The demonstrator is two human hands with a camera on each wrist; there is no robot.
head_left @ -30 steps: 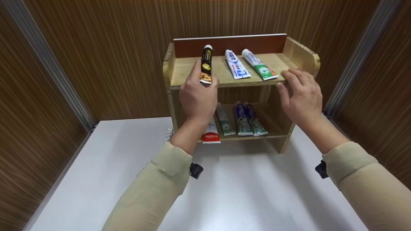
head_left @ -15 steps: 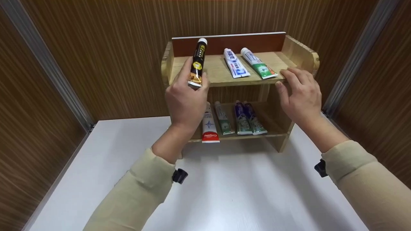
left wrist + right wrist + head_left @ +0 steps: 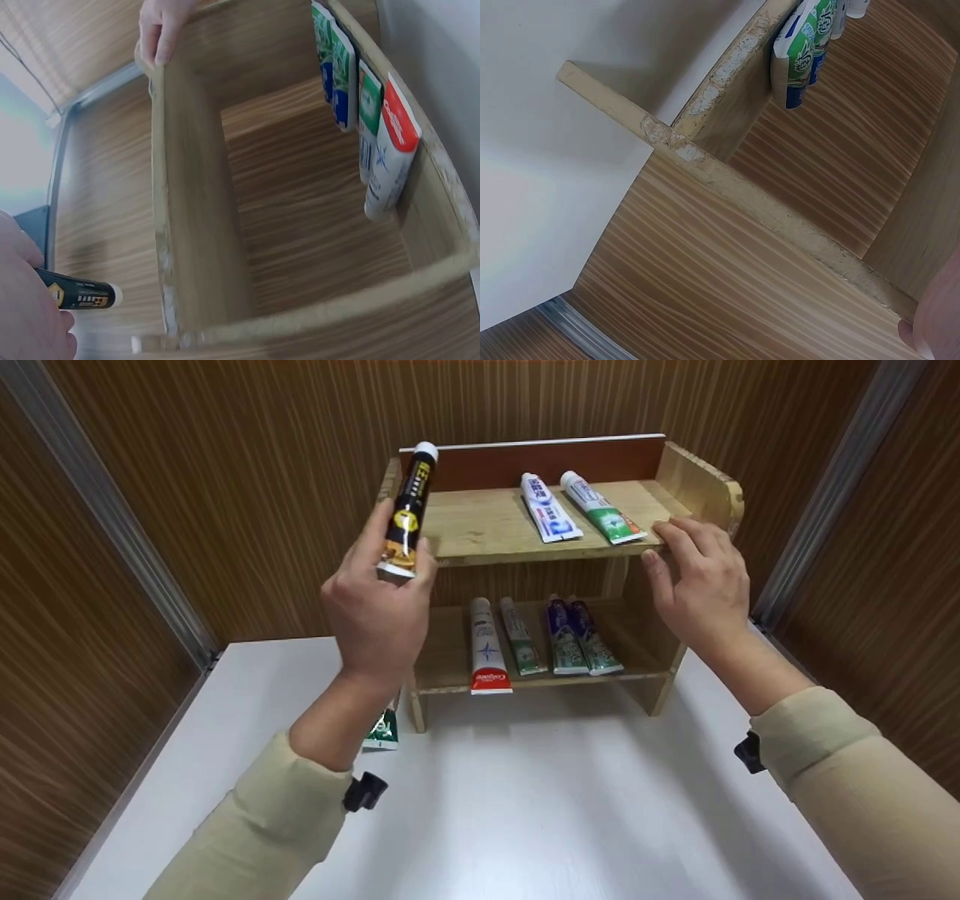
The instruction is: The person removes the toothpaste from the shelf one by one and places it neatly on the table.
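My left hand [image 3: 379, 619] grips a black and gold toothpaste tube [image 3: 409, 510] with a white cap, held up in front of the left end of the wooden shelf [image 3: 480, 529]. In the left wrist view the same tube pokes out from the fingers at the lower left. My right hand [image 3: 705, 581] rests on the front edge of the top board near its right end, fingers bent over the edge and thumb below. Just left of it on that board lie a white and green toothpaste tube [image 3: 606, 510] and a white and blue toothpaste tube [image 3: 551, 510].
The lower board bears a red and white Colgate tube [image 3: 489, 649], a green and white tube [image 3: 523, 637] and two purple and green tubes [image 3: 568, 637]. A green tube [image 3: 384, 729] lies on the white table [image 3: 540, 810], partly behind my left wrist. Wood-grain walls [image 3: 225, 495] surround the shelf.
My left hand has moved left with the black toothpaste tube, which now tilts more, uncovering the Colgate tube and the green tube on the table. The right hand has stayed on the shelf edge.
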